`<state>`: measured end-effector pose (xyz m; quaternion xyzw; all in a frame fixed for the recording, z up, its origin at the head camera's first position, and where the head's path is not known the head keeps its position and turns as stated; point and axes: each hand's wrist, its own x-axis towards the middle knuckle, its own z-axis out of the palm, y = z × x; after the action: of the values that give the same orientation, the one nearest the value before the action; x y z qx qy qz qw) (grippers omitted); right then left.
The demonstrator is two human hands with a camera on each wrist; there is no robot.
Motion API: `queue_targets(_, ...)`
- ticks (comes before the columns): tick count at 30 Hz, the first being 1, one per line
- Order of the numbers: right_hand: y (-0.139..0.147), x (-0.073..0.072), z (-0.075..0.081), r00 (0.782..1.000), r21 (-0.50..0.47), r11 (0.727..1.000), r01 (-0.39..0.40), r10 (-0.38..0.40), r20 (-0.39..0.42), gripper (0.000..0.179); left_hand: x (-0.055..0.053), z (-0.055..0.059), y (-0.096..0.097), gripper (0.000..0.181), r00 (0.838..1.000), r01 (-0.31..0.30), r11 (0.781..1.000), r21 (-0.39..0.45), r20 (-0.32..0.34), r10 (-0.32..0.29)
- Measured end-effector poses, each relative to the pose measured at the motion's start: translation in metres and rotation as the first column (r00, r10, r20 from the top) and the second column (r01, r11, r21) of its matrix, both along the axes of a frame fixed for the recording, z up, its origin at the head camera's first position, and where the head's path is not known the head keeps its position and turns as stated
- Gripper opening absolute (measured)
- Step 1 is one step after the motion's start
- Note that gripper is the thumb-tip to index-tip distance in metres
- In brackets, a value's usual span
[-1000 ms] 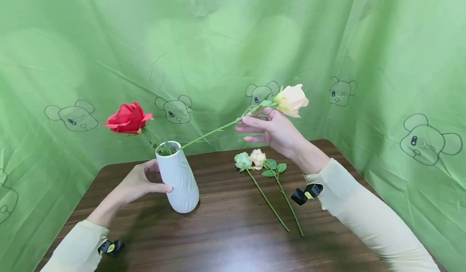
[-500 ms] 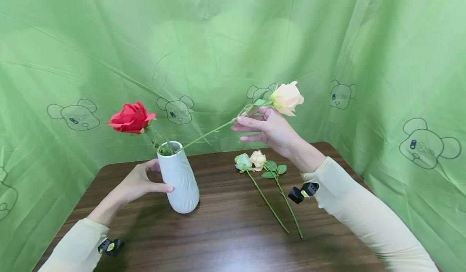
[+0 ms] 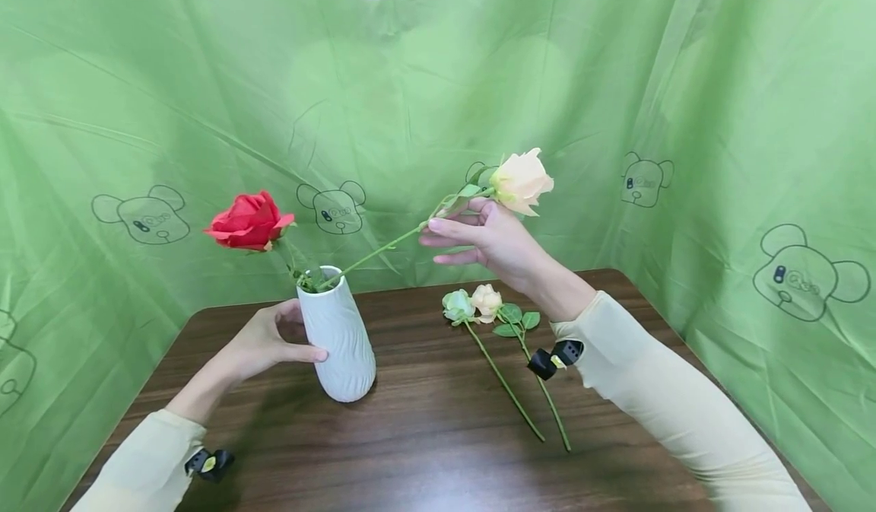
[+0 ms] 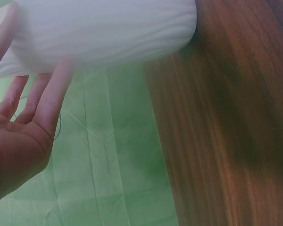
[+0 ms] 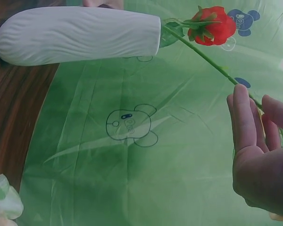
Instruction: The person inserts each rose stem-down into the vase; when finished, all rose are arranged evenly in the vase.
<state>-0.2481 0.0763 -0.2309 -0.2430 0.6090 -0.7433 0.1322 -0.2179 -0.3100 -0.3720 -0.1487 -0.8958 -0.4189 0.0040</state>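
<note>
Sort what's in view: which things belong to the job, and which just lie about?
In the job:
white vase, held by left hand
cream rose, held by right hand
red rose, in the vase

Lying about, perhaps for later:
green rose
peach rose

Cream rose point(image 3: 522, 182) aslant in white vase point(image 3: 338, 342)

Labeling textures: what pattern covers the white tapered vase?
White tapered vase: wavy ridges, clearest in the right wrist view.

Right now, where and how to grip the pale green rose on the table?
I'd pinch the pale green rose by its mid-stem, from above-left. It lies thin and bare on the table there, clear of the peach rose to its right, which crowds only its far end.
</note>
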Motion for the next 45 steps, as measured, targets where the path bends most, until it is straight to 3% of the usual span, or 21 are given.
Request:
queue_targets(15,-0.005,0.006,0.01,0.999,-0.03,0.999,-0.018,0.017,-0.029,0.012,-0.001,0.001,0.0,0.075,1.0,-0.006,1.0,-0.007,-0.003,0.006)
queue_targets(25,-0.013,-0.002,0.001,0.996,0.08,0.996,0.035,-0.028,-0.087,0.025,-0.001,0.0,0.0,0.075,1.0,-0.002,1.0,-0.01,-0.007,0.002)
queue_targets(35,-0.045,-0.01,0.006,0.998,0.213,0.976,0.042,-0.03,-0.056,0.031,0.0,0.001,0.002,0.073,1.0,-0.005,1.0,-0.006,-0.005,0.005)
queue_targets(45,-0.082,-0.027,0.001,1.0,0.208,0.978,-0.01,0.012,-0.011,0.026,0.002,0.004,0.003,0.073,1.0,-0.011,1.0,-0.024,-0.003,0.011)
